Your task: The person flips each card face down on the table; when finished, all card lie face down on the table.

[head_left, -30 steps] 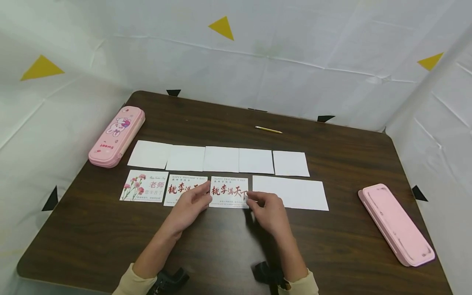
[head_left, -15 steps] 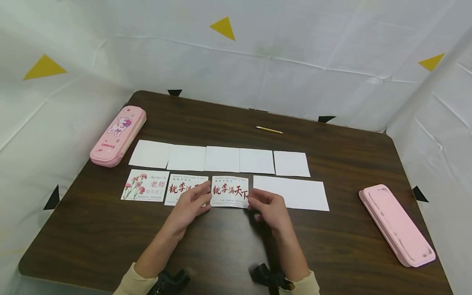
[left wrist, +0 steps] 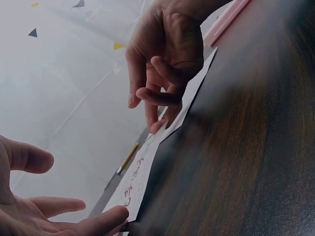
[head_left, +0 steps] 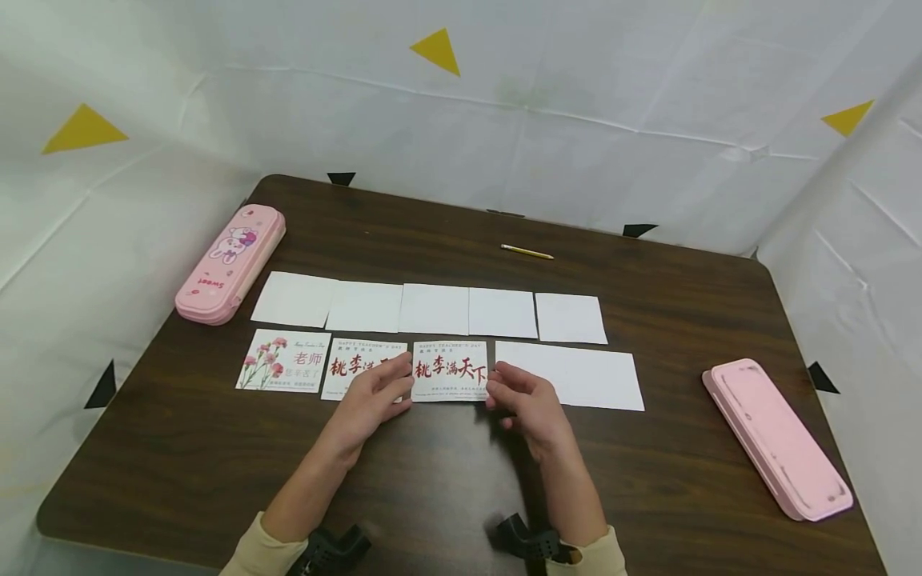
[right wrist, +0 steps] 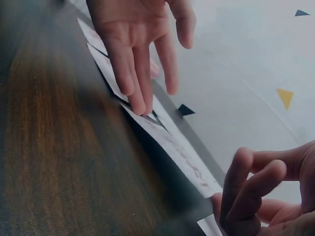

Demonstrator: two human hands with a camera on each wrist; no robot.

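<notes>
A Teacher's Day greeting card (head_left: 448, 389) with red Chinese lettering lies between my hands in the near row. My right hand (head_left: 531, 406) pinches its right edge with thumb and fingertips, other fingers curled in. In the right wrist view a dark shadow runs under the greeting card (right wrist: 172, 150). My left hand (head_left: 374, 394) rests at its left edge with fingers extended, partly covering a matching card (head_left: 344, 387). Further left is a card with pink carnations (head_left: 277, 362). Blank white cards (head_left: 601, 379) lie right of and behind the right hand.
Behind, a row of several blank white cards (head_left: 434, 310) spans the dark wooden table (head_left: 403, 496). A pencil (head_left: 527, 252) lies beyond it. One pink pencil case (head_left: 230, 264) sits at the left edge, another pink case (head_left: 776, 440) at the right. White sheeting (head_left: 576, 104) surrounds the table.
The right fingertips have shifted slightly along the greeting card's right edge, and its near edge has moved slightly away from me. The left hand has stayed almost still.
</notes>
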